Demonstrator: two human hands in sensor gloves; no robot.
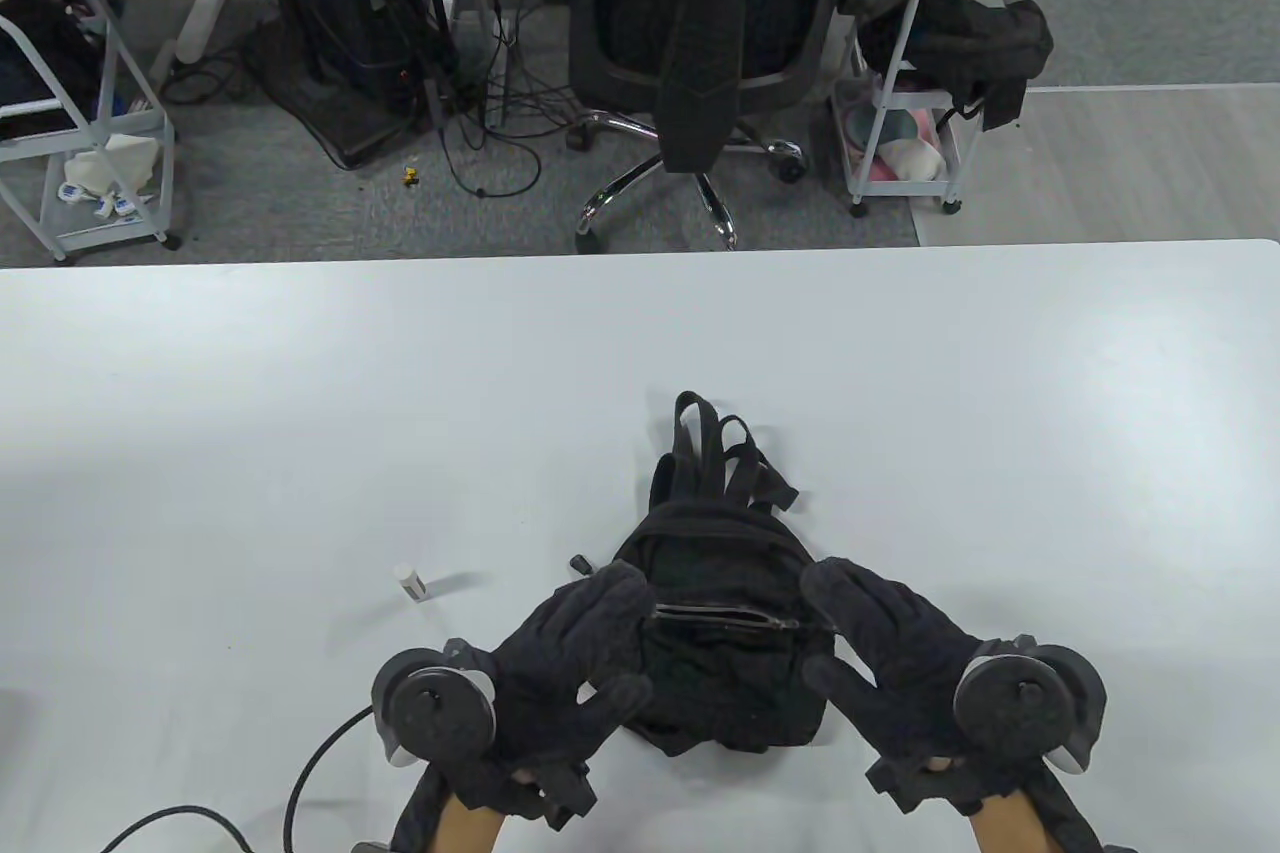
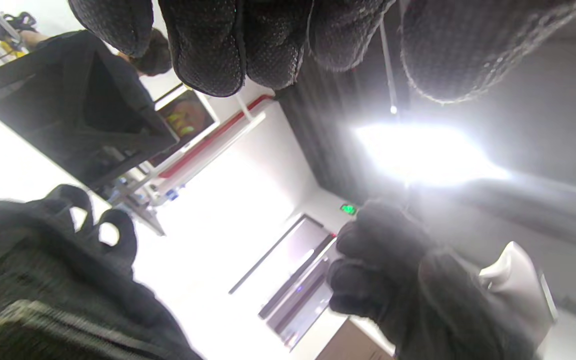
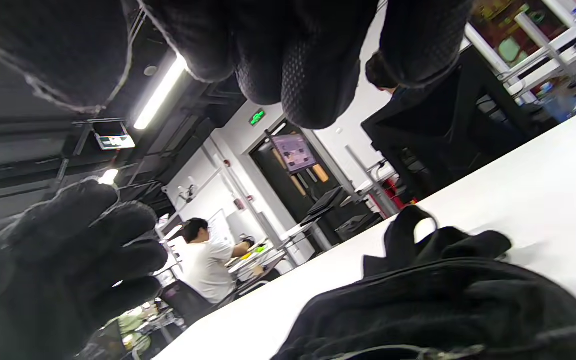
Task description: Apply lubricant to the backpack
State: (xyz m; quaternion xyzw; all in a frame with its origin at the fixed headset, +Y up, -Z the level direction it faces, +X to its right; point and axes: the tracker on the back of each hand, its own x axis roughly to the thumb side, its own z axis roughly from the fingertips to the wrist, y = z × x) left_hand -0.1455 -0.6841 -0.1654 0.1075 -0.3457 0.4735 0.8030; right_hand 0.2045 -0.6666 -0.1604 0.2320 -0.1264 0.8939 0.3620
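A small black backpack [image 1: 725,593] lies on the white table [image 1: 300,413], straps pointing away from me, with a front pocket zipper [image 1: 725,615] across it. My left hand [image 1: 600,638] is spread open at the backpack's left side, by the zipper's end. My right hand [image 1: 850,623] is spread open at its right side. Neither hand holds anything. A small white lubricant tube [image 1: 411,582] lies on the table to the left of my left hand. The left wrist view shows the backpack [image 2: 43,290] below my left fingers [image 2: 228,50]. The right wrist view shows the backpack [image 3: 443,310] too.
A black cable [image 1: 300,783] runs along the table's near left edge. A small black piece [image 1: 579,561] lies by the backpack's left side. Beyond the far table edge stand an office chair [image 1: 700,43] and white carts [image 1: 900,123].
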